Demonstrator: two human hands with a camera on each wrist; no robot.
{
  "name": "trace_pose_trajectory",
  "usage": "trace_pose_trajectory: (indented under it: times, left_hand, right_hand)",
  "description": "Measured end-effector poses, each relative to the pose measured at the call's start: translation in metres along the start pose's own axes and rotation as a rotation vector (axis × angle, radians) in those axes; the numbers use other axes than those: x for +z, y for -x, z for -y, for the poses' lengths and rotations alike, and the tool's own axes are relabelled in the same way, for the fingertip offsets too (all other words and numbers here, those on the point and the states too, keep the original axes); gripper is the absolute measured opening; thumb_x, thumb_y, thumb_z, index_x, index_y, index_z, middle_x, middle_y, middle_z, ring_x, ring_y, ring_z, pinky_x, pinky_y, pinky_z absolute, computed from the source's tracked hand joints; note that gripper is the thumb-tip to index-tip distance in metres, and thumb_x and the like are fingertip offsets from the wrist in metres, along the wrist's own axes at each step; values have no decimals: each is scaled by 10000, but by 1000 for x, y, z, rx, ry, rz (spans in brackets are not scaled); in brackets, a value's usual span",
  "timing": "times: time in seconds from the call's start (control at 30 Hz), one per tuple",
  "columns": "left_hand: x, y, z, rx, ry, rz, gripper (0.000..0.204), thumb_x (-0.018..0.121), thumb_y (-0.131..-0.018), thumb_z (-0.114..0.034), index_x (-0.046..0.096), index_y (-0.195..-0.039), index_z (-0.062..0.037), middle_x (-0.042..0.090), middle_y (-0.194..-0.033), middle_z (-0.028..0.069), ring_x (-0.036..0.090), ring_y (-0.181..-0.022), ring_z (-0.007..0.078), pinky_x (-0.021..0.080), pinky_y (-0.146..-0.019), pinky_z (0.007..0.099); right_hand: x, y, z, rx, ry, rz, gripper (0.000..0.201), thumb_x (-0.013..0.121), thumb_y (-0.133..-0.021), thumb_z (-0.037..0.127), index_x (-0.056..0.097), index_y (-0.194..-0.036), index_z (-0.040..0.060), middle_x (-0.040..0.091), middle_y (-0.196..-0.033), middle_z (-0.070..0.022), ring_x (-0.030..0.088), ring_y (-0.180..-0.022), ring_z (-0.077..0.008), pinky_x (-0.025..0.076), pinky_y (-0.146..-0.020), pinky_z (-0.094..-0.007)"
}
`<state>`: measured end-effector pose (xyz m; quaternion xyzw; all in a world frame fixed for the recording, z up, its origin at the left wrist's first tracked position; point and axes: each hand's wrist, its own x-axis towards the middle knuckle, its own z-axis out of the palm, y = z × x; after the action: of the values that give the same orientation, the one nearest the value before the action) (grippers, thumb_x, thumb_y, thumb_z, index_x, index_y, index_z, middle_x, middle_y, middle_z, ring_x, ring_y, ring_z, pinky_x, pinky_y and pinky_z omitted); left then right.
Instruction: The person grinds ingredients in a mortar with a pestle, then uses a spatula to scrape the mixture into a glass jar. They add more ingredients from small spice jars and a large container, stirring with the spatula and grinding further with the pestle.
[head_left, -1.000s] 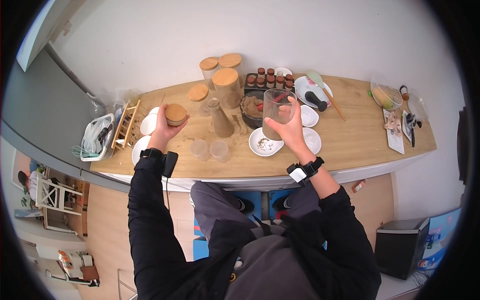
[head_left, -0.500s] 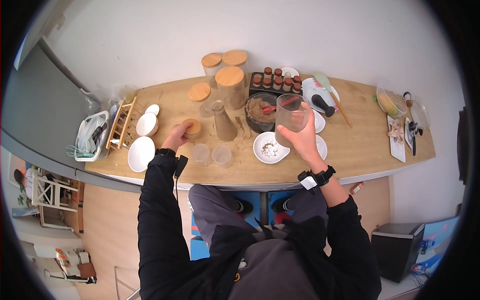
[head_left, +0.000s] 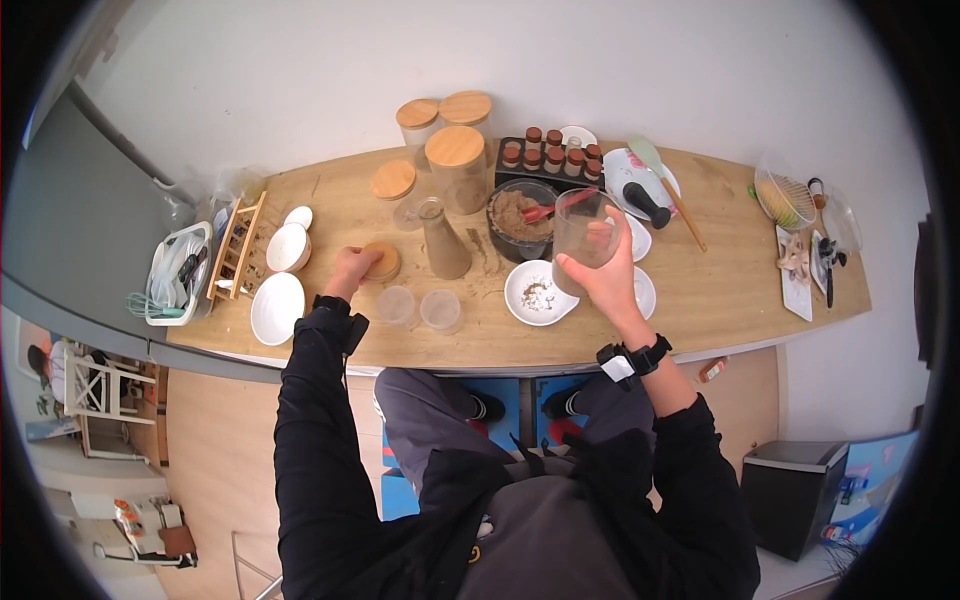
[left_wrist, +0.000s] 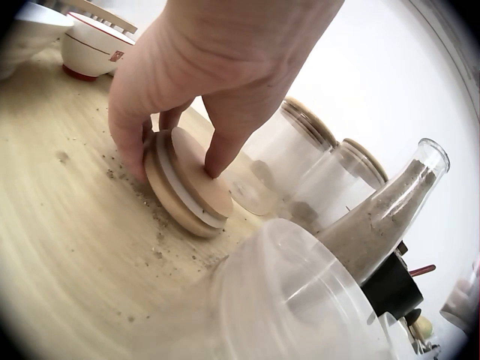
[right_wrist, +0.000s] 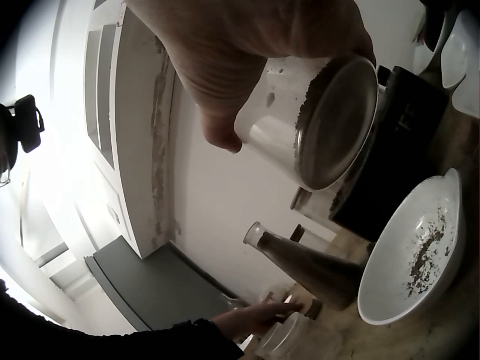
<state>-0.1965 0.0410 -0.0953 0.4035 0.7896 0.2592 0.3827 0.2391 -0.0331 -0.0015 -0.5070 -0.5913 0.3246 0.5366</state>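
Observation:
My left hand (head_left: pixel 352 269) pinches a round wooden jar lid (head_left: pixel 382 261) low over the table. In the left wrist view, thumb and fingers straddle the lid's edge, and a pale sealing ring (left_wrist: pixel 174 166) runs round it. Raised above the table, my right hand (head_left: pixel 612 280) grips a clear glass jar (head_left: pixel 580 238). Brown residue lines the jar's bottom (right_wrist: pixel 337 124) in the right wrist view. Below it stands a white bowl (head_left: pixel 518 302) with dark crumbs. A bottle of brown powder (head_left: pixel 446 252) and two clear plastic cups (head_left: pixel 397 306) stand between my hands.
Behind are wooden-lidded jars (head_left: pixel 457 180), a black pot (head_left: pixel 497 238) of brown powder with a red utensil, and a spice rack (head_left: pixel 545 178). White bowls (head_left: pixel 277 310) and a wooden rack (head_left: pixel 238 246) line the left. Brown crumbs litter the wood table (head_left: pixel 720 290).
My left hand has lowered the lid from above the left bowls to the table beside the bottle. My right hand has shifted slightly right with the glass jar.

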Motion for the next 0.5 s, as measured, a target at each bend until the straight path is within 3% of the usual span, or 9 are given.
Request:
trace_pose_trajectory:
  times: [0.1, 0.4, 0.5]
  left_hand:
    - [3, 4, -1, 8, -60, -79, 363, 750, -733, -283, 679, -942, 5, 642, -736, 71, 592, -568, 138, 439, -442, 268]
    - [3, 9, -6, -146, 43, -33, 619, 771, -721, -229, 502, -1230, -2, 595, -1055, 111, 612, -861, 202, 502, -608, 330]
    - [10, 4, -3, -160, 104, -100, 601, 768, -725, -212, 493, -1221, -14, 587, -1020, 107, 603, -874, 212, 490, -592, 359]
  right_hand:
    - [1, 3, -3, -10, 15, -3, 968, 830, -629, 155, 239, -1390, 63, 455, -1168, -113, 461, -1112, -236, 405, -951, -377]
    - [1, 8, 2, 17, -6, -3, 979, 842, -620, 196, 239, -1378, 52, 448, -1174, -135, 469, -1129, -256, 406, -958, -387]
    - [0, 9, 2, 13, -15, -6, 975, 839, -621, 189, 240, -1378, 56, 447, -1172, -133, 470, -1124, -253, 410, -953, -387]
